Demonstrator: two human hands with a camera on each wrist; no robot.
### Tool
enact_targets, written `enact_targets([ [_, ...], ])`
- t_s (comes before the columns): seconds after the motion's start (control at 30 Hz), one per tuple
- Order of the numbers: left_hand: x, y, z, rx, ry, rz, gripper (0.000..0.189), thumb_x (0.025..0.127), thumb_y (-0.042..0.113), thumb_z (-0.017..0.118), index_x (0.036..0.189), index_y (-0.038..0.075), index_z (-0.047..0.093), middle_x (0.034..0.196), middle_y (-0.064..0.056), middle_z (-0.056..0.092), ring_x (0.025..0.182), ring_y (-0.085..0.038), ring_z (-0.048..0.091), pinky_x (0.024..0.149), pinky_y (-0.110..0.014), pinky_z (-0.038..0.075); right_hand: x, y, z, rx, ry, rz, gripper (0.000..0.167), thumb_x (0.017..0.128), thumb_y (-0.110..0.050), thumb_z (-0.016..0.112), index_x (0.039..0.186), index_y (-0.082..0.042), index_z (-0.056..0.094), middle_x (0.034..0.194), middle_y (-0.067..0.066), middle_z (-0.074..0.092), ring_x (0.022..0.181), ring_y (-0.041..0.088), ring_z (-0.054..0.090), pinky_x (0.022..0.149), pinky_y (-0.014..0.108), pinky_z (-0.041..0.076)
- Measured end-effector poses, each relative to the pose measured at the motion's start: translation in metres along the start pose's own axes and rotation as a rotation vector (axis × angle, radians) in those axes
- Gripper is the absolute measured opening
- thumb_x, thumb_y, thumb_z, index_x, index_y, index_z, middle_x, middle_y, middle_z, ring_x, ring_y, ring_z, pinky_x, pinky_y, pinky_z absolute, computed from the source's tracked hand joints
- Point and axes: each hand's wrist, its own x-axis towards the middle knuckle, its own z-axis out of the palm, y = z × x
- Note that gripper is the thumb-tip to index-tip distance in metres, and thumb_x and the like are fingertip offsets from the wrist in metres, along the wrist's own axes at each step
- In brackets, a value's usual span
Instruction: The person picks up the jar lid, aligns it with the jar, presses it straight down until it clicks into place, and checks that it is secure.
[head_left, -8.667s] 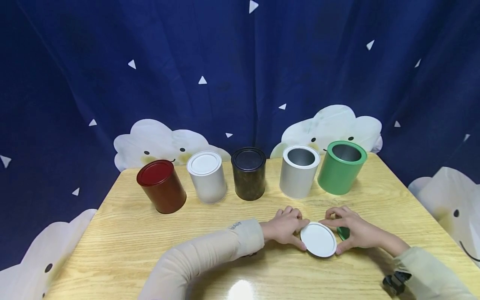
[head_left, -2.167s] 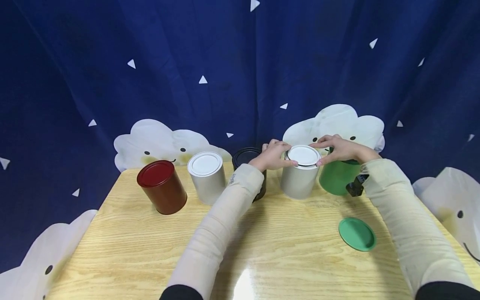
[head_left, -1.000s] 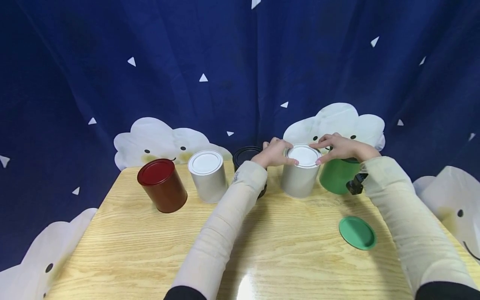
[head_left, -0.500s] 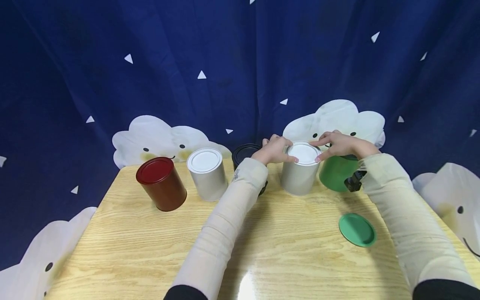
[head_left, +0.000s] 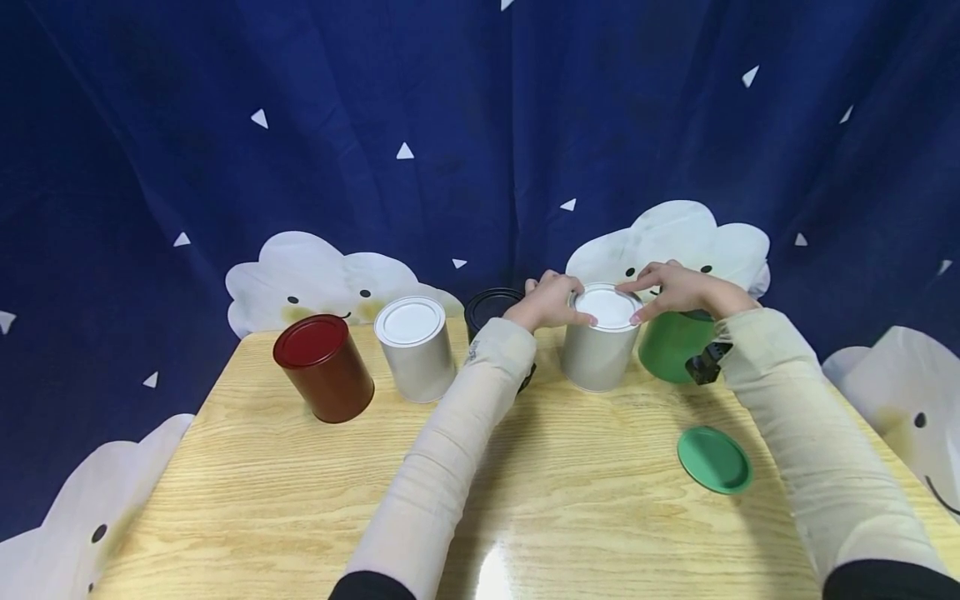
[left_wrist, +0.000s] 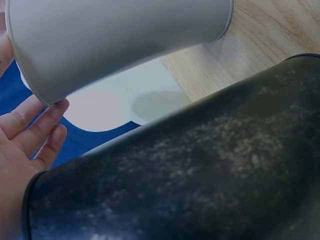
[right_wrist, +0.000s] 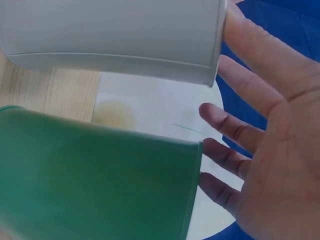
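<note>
A white lid [head_left: 606, 307] lies flat on the rim of the right-hand white can [head_left: 597, 358]. At its left edge, the thumb and fingers of my left hand [head_left: 551, 302] press on the rim. Fingertips of that hand [left_wrist: 25, 145] meet the can's edge in the left wrist view. From the other side my right hand [head_left: 678, 292] touches the same rim with thumb and index finger. Its other fingers are spread beside the green can [right_wrist: 100, 175] in the right wrist view. A green lid [head_left: 715, 460] lies on the table in front of the green can.
A dark red can [head_left: 324, 371] and another white can [head_left: 412, 354], both lidded, stand at the left. The black can [head_left: 491, 307] is partly behind my left hand and sleeve. Behind the wooden table [head_left: 300, 500] hangs a blue curtain [head_left: 450, 125] with cloud shapes.
The white lid has gone from the table onto the white can, carried by both hands, and has settled level on its rim. During the last second the hands have stayed there.
</note>
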Motion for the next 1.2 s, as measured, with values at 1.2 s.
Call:
enact_targets([
  [1.2,-0.049,0.017,0.007,-0.126,0.284,0.201,0.061,0.082,0.035,0.065,0.134,0.011,0.044,0.099,-0.002,0.055,0.100,-0.019,0.043,0.080,-0.029,0.031,-0.055,0.004,0.022,0.020,0.386,-0.286,0.045,0.073,-0.017,0.076,0.113,0.001,0.063,0.094,0.010,0.055,0.065,0.018,0.042,0.057,0.024,0.036],
])
